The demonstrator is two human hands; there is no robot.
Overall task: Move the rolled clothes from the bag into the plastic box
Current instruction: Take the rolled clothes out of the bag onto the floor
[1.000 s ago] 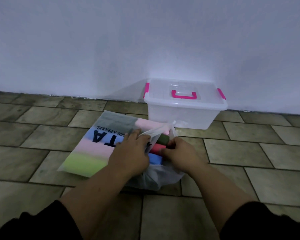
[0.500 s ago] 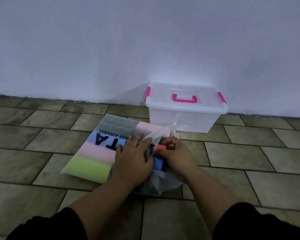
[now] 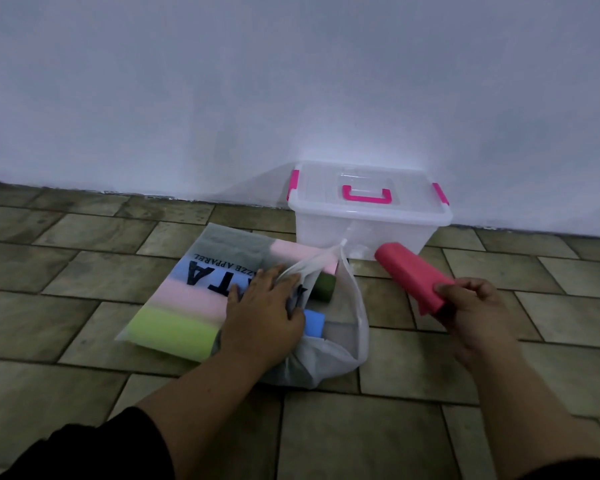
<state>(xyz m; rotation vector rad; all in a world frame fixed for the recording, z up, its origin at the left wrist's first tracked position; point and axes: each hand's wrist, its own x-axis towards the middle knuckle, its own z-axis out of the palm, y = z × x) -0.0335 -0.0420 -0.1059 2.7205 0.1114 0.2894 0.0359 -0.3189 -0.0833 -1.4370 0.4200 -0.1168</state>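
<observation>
Red roll pinched at its near end by right hand, 5 o'clock of closed plastic box. Left hand flat, fingers spread, on bag at roll's 9 o'clock; blue roll and green roll inside.

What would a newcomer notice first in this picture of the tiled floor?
The red rolled cloth stands out first, gripped by the right hand in front of the closed clear plastic box with pink handle and latches. To its left, the left hand presses on the translucent white plastic bag, where a lime-green roll shows through the wall and a blue roll lies at the mouth.
</observation>
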